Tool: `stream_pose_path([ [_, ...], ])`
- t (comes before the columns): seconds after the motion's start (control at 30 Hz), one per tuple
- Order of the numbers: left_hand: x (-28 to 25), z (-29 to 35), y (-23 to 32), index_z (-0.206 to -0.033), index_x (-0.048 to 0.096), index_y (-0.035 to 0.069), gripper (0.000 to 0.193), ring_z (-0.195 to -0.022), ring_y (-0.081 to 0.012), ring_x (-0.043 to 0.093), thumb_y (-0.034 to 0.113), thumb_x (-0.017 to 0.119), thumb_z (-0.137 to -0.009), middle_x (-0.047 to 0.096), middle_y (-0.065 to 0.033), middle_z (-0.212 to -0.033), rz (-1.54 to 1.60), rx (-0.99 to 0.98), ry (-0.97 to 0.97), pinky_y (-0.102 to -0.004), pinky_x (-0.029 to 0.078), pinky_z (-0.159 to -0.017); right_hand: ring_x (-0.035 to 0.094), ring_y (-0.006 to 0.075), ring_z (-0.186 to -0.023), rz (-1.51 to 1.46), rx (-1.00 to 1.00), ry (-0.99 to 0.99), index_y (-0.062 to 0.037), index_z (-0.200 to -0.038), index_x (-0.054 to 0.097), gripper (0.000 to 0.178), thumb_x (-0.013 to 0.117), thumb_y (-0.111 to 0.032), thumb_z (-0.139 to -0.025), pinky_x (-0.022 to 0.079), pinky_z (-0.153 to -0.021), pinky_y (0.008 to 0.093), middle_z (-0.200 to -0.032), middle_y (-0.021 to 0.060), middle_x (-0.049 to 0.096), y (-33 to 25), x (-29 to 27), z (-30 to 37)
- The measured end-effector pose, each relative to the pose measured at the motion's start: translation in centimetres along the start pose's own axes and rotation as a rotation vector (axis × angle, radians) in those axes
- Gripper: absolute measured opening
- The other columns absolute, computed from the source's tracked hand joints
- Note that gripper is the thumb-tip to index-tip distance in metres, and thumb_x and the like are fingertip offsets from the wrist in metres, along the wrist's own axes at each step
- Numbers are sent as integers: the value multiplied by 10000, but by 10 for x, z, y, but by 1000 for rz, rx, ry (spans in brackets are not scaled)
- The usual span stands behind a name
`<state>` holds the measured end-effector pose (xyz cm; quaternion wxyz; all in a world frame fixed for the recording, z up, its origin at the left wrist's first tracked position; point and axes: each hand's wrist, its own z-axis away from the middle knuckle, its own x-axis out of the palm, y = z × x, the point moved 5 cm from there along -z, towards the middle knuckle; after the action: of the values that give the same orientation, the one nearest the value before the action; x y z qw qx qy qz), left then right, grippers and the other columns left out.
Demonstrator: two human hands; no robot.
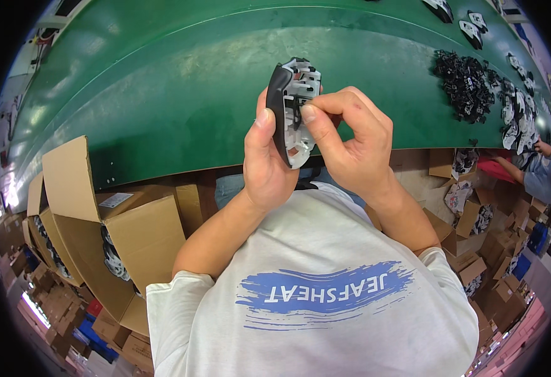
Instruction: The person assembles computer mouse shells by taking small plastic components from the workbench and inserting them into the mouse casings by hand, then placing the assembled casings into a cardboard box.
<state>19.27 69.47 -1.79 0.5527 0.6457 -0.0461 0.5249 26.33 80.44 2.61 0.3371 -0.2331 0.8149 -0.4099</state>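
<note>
My left hand (267,157) grips a curved plastic shell (280,94), glossy black outside with a white ribbed inner side, held upright above the table's near edge. Its open inner side is turned toward my right hand (357,135). Thumb and forefinger of that hand are pinched together at a small black plastic part (298,113) set among the white ribs. The fingertips partly cover this part, so how it sits in the shell is hard to make out.
A long green table (181,94) spans the front. On its right lie a heap of small black parts (467,85) and several white-and-black shells (519,116). Open cardboard boxes (143,235) holding shells stand at left. Another person's arm (508,168) reaches in at the far right.
</note>
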Motion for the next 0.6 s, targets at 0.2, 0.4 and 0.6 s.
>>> stream_pose_path([
  [0.2,-11,-5,-10,-1557,441,102,610,-1147,-95,616,514,392,-1110,629,-15,-1316,-150,-24,6,-243,479,-839,688,143,-641,-10,88,-36,-8,-934,753,77,816,-21,-891,566,-571,283,-850,86,718,10,-2,0],
  [0.4,5,-1,-10,-1548,446,89,590,-1247,-169,627,500,351,-1136,619,-67,-1371,-36,-91,-12,-349,529,-1019,698,147,-666,-19,103,-7,-19,-941,764,95,833,-28,-877,582,-590,280,-880,81,719,11,-11,2],
  [0.6,-1,-3,-14,-1541,451,90,585,-1256,-198,635,503,351,-1140,618,-90,-1387,-25,-158,-35,-387,521,-1077,690,170,-665,60,-30,-88,-36,-943,769,101,831,-28,-864,555,-574,301,-856,70,709,15,-18,1],
])
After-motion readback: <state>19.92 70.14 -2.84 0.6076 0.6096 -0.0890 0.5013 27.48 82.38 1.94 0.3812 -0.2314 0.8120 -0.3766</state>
